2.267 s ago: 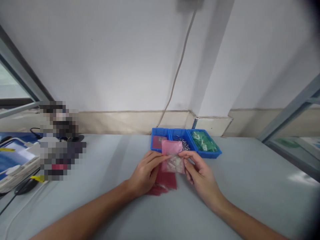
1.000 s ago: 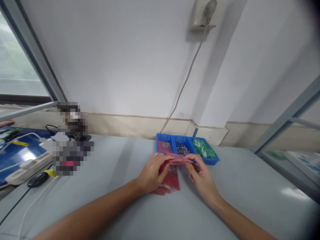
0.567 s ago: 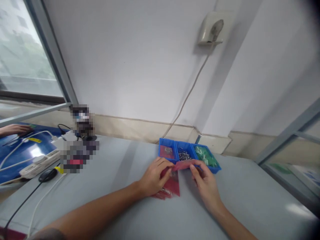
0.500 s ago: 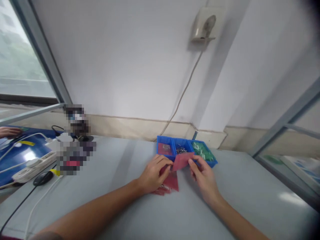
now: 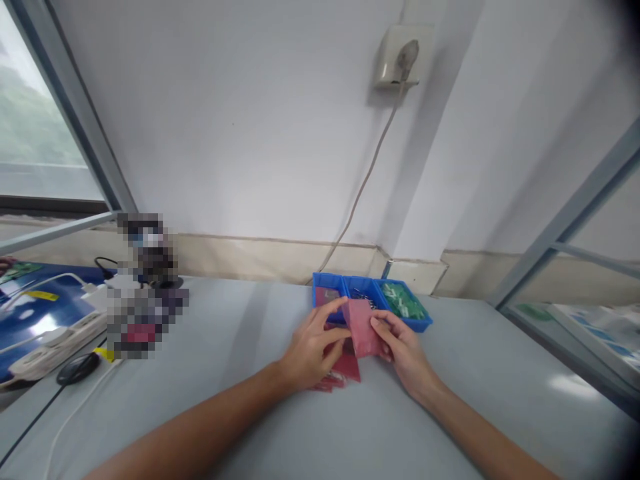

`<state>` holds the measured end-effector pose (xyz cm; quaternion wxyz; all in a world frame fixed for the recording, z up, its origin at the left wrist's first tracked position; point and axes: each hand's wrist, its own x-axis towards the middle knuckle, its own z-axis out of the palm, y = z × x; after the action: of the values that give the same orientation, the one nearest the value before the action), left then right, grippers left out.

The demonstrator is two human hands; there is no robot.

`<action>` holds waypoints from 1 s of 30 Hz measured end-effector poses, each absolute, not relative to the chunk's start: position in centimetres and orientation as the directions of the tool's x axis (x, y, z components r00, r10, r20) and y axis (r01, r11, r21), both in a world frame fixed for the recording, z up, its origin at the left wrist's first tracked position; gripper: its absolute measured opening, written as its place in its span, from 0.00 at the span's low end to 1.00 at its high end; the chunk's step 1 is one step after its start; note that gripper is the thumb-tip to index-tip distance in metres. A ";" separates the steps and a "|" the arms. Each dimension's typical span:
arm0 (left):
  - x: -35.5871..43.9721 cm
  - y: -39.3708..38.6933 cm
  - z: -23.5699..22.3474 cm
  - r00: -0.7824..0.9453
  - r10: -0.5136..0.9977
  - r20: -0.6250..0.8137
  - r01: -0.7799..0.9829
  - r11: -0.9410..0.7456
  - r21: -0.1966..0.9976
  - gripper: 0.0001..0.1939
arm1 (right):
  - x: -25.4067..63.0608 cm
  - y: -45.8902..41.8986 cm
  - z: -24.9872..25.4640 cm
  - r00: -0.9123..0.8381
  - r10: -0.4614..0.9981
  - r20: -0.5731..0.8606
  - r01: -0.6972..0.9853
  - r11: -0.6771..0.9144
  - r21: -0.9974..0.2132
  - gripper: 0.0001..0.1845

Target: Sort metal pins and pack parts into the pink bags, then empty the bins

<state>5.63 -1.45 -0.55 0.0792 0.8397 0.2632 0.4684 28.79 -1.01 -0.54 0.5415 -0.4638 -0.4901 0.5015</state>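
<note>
My left hand (image 5: 313, 347) and my right hand (image 5: 403, 350) together hold a small pink plastic bag (image 5: 361, 327) above the grey table (image 5: 240, 373), each pinching one side of it. Under the hands lies a pile of dark red bags (image 5: 345, 369). Just beyond stand three joined blue bins: the left bin (image 5: 323, 298) holds red bags, the middle bin (image 5: 361, 291) holds small metal parts, the right bin (image 5: 403, 305) holds green parts.
At the far left lie a white power strip (image 5: 47, 347), a black mouse (image 5: 75, 368), cables and a blue mat (image 5: 30, 310). A wall socket (image 5: 400, 57) with a cord hangs above the bins. A metal frame (image 5: 560, 233) borders the right side.
The pink bag was held flat, edge-on, and is now tilted up with its face showing. My left fingers have stretched along its upper left edge. The camera view has shifted slightly.
</note>
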 end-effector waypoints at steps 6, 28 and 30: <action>5.6 -1.4 -0.4 0.423 0.472 0.773 0.392 -0.865 0.313 0.17 | 28.5 -1.0 -0.4 0.000 0.999 0.046 -0.069 0.046 -0.997 0.25; 5.7 -1.6 -0.6 0.407 0.517 0.753 0.400 -0.842 0.362 0.13 | 28.4 -1.2 -0.2 -0.022 0.997 0.072 -0.014 0.072 -0.997 0.22; 5.7 -1.6 -0.6 0.407 0.513 0.756 0.398 -0.844 0.359 0.13 | 28.4 -1.2 -0.2 -0.024 0.997 0.072 -0.014 0.071 -0.997 0.21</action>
<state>5.71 -1.60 -0.62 0.0612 0.8364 0.2723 0.4718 28.45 -1.21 -0.18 0.5145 -0.4724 -0.5205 0.4911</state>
